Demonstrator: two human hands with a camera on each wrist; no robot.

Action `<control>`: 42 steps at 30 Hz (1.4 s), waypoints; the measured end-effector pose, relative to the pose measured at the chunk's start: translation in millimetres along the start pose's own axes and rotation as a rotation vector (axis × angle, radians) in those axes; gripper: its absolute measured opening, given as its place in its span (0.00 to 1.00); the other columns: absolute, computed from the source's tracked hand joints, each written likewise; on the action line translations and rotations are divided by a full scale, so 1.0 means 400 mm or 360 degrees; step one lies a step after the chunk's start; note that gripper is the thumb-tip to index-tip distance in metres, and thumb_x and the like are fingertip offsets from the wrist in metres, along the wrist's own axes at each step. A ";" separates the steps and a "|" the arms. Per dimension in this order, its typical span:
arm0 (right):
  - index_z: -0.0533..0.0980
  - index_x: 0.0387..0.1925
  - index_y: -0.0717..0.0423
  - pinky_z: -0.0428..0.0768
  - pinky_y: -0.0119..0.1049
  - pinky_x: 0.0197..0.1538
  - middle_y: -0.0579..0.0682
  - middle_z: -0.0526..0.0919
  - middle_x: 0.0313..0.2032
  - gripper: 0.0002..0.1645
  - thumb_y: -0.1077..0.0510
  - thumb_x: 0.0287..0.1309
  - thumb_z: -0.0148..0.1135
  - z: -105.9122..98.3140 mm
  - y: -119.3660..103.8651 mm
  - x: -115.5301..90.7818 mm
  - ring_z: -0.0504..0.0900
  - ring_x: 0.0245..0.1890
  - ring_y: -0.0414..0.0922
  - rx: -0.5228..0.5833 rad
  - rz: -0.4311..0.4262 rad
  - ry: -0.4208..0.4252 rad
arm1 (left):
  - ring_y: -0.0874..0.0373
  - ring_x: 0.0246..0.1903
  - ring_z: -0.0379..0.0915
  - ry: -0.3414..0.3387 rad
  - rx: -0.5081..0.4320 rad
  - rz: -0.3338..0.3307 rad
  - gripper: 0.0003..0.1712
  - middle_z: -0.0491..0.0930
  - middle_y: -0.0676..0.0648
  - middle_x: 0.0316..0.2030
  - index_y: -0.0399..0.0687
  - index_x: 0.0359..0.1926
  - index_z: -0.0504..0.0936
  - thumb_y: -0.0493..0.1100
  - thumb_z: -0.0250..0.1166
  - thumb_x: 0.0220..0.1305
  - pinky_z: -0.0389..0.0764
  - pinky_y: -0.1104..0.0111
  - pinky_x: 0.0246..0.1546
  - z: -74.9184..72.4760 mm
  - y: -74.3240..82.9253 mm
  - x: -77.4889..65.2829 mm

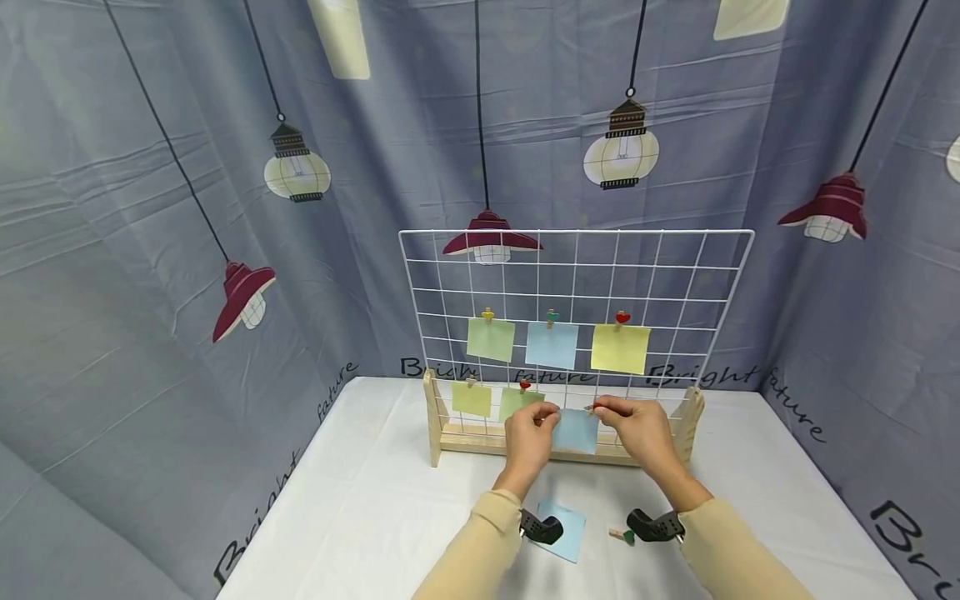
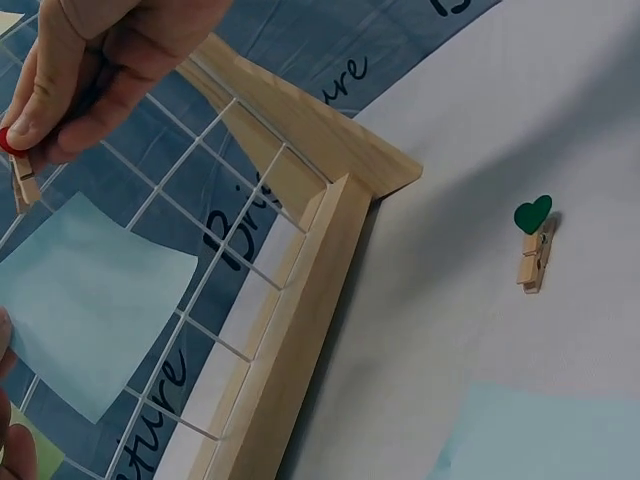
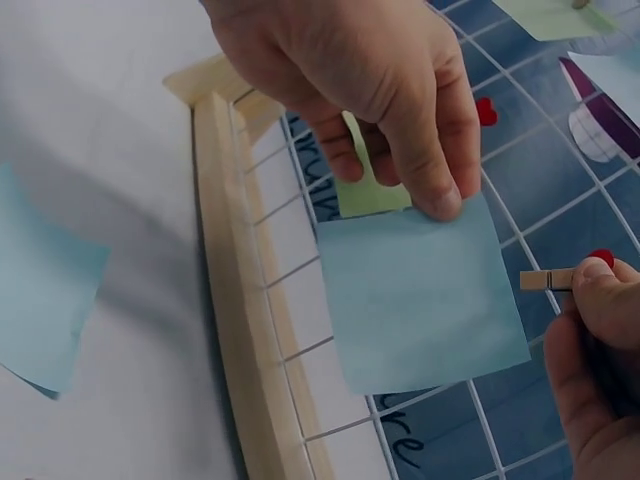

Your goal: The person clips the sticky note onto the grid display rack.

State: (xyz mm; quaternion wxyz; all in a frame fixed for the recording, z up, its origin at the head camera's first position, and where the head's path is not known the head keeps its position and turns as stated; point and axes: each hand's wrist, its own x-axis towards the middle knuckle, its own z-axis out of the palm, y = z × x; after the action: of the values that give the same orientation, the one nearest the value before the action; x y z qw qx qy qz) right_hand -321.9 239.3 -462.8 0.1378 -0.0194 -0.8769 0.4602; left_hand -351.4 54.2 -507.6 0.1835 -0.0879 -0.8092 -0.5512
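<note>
My left hand (image 1: 529, 435) pinches a light blue sticky note (image 3: 420, 300) by its left edge and holds it against the lower part of a white wire grid (image 1: 678, 292). To the right, my right hand (image 1: 643, 429) grips a small wooden clothespin (image 3: 546, 280) with a red heart between thumb and finger. The clothespin's tip points toward the note, just off its upper edge in the right wrist view. Behind my left hand, a green note (image 1: 517, 402) hangs from another red-heart clothespin (image 1: 525, 385), partly hidden.
Green (image 1: 491, 339), blue (image 1: 551, 345) and yellow (image 1: 620, 349) notes hang in an upper row; a yellow-green note (image 1: 471, 399) hangs lower left. The grid stands in a wooden base (image 1: 480, 440). Blue notes (image 1: 564, 532) and a green-heart clothespin (image 2: 534, 245) lie on the white table.
</note>
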 end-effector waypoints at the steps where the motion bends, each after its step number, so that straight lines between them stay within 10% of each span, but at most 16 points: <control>1: 0.88 0.50 0.53 0.76 0.36 0.39 0.55 0.90 0.48 0.15 0.51 0.66 0.69 -0.001 -0.002 0.003 0.85 0.44 0.47 0.0007 -0.0004 -0.0002 | 0.72 0.28 0.72 0.0010 0.0000 -0.0009 0.04 0.89 0.56 0.32 0.53 0.38 0.91 0.40 0.72 0.65 0.74 0.75 0.31 0.002 0.000 0.002; 19: 0.89 0.47 0.55 0.75 0.27 0.35 0.55 0.91 0.44 0.12 0.55 0.65 0.70 0.011 -0.011 0.044 0.84 0.39 0.38 -0.0019 -0.0132 0.0169 | 0.71 0.27 0.73 0.0052 -0.0042 0.0014 0.04 0.90 0.53 0.33 0.51 0.40 0.91 0.39 0.70 0.66 0.74 0.75 0.30 0.016 0.030 0.033; 29: 0.89 0.45 0.58 0.75 0.16 0.40 0.56 0.91 0.43 0.10 0.61 0.63 0.70 0.048 -0.013 0.044 0.89 0.48 0.52 0.0074 -0.0204 0.0231 | 0.72 0.25 0.74 0.0166 0.0045 0.0015 0.03 0.90 0.55 0.29 0.52 0.36 0.91 0.40 0.72 0.64 0.73 0.75 0.28 0.029 0.033 0.034; 42: 0.89 0.44 0.60 0.78 0.31 0.33 0.58 0.91 0.40 0.09 0.63 0.64 0.69 0.047 -0.041 0.052 0.90 0.41 0.54 -0.0131 -0.0330 0.0186 | 0.71 0.24 0.75 0.0200 0.0061 -0.0029 0.03 0.89 0.55 0.28 0.52 0.36 0.91 0.40 0.73 0.63 0.72 0.74 0.29 0.034 0.035 0.033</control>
State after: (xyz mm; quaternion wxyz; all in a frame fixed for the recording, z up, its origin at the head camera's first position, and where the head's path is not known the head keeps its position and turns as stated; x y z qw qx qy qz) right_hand -345.2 218.1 -454.7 0.2346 0.0390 -0.8828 0.4052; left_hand -361.3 71.1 -494.6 0.2306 -0.0422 -0.8072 -0.5418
